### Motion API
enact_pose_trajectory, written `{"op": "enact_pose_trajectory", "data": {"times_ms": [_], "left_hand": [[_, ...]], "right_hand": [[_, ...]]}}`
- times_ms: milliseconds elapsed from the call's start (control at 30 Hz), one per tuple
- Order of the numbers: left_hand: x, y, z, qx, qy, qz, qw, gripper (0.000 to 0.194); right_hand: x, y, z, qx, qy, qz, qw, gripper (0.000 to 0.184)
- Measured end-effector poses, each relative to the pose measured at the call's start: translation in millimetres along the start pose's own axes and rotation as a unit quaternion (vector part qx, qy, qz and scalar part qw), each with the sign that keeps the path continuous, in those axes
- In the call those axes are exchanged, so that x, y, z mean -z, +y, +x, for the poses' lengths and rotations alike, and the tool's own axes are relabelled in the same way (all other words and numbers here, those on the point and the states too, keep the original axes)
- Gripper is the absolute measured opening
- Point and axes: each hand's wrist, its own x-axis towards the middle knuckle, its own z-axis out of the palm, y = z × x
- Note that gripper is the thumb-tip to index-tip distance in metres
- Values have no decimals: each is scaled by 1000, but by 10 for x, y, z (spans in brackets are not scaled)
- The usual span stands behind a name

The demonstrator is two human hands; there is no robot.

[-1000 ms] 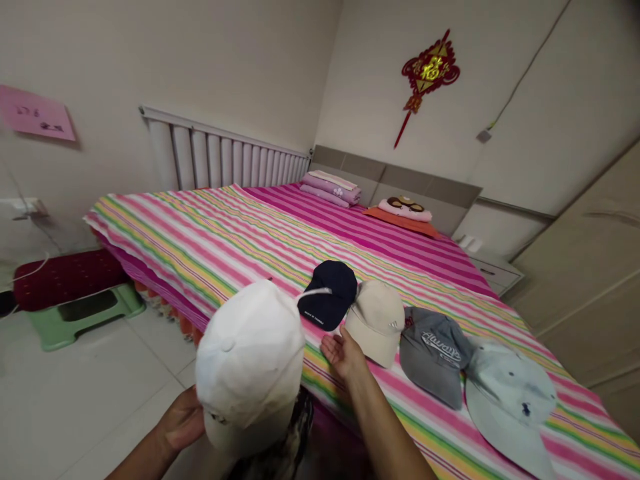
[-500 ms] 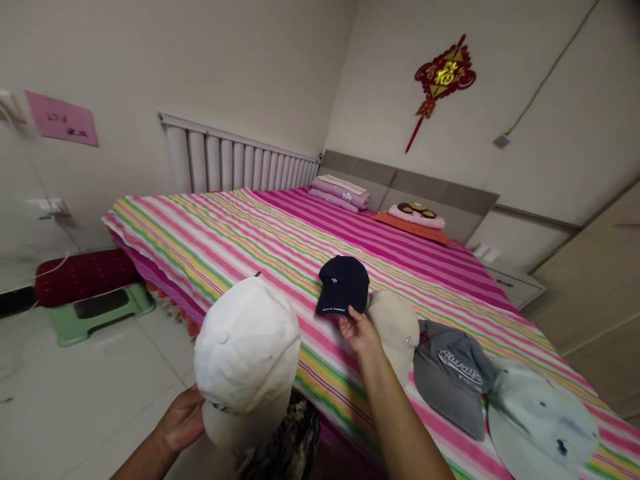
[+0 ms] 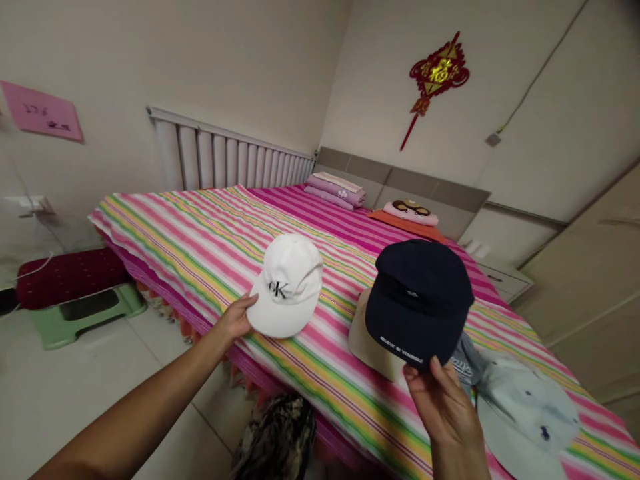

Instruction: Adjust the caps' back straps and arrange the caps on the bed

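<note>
A white baseball cap (image 3: 293, 273) with black letters is pinched at the left side of its brim by my left hand (image 3: 239, 319), over the near part of the striped bed. My right hand (image 3: 443, 397) grips the brim of a navy baseball cap (image 3: 420, 293), lifted close to the camera. Behind it, a beige cap (image 3: 373, 340) lies on the bed, mostly covered from view. A grey cap (image 3: 467, 363) shows only in part beside my right hand. Further right rests a pale mint cap (image 3: 530, 407) with a dark emblem.
The bed (image 3: 190, 233) has a striped sheet, with folded purple bedding (image 3: 335, 190) and an orange-and-pink pile (image 3: 410, 213) by the headboard. A green stool (image 3: 85, 320) with a red cushion (image 3: 75, 277) stands on the floor at left. A radiator (image 3: 230, 157) lines the wall.
My left hand has carried the white cap forward to the bed and its lettered front now shows. My right hand has raised the navy cap off the bed, toward me and rightward.
</note>
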Motion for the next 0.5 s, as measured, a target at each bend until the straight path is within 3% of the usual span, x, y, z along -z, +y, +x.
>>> {"op": "enact_pose_trajectory", "data": {"times_ms": [100, 167, 300, 500], "left_hand": [[-216, 22, 367, 16, 18, 16, 1000, 52], [-239, -33, 511, 40, 45, 32, 998, 49], [-96, -201, 602, 66, 94, 52, 992, 50], [72, -312, 632, 35, 161, 71, 984, 42]], "right_hand": [[147, -59, -139, 12, 45, 6, 999, 41], [229, -62, -230, 10, 74, 1, 997, 43], [359, -16, -391, -25, 86, -11, 996, 46], [436, 82, -513, -52, 36, -40, 997, 40]]}}
